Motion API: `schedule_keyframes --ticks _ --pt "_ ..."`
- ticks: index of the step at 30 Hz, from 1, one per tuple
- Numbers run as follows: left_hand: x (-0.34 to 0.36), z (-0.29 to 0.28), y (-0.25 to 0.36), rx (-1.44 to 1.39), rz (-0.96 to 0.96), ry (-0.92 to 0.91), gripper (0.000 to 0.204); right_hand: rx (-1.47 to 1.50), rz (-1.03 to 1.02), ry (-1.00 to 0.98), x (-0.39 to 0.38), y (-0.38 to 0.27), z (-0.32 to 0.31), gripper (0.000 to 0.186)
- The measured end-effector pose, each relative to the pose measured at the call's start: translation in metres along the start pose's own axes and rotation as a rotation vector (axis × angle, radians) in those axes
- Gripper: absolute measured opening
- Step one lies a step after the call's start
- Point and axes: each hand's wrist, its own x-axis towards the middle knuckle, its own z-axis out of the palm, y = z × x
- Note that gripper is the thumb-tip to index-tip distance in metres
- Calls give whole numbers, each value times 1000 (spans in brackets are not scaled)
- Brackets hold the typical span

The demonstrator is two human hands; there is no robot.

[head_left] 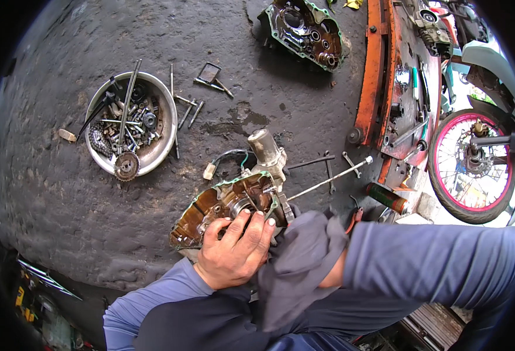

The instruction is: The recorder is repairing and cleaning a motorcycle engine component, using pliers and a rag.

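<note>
An engine crankcase half with an oily brown inside and a green gasket edge lies on the ground before me. My left hand rests on its near edge, fingers spread and stretched into the cavity. A dark grey rag is bunched at the right end of the case, with my right hand gripping it. The cloth hides those fingers; only the wrist side shows. A cylindrical starter motor stands up at the case's far side. Beside it lies a wire with a pale connector.
A metal bowl holds bolts, a chain and gears at the left. Loose bolts lie beside it. Another case half sits at the far side. Wrenches, a spray can, an orange frame and a pink-rimmed wheel are on the right.
</note>
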Motion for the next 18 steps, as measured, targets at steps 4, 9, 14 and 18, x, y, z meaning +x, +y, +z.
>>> schedule_keyframes --ticks 4,9,14,18 --pt "-6 -4 -4 4 -35 -31 31 87 -93 135 12 11 23 38" --pt "4 -2 -7 -26 18 -7 27 239 -46 731 16 0 69 31" --pt "4 -3 -9 -36 26 -12 27 1037 603 586 10 -32 42 39" --pt "-3 -2 -8 -49 -14 -43 27 1123 225 705 25 -12 83 35"
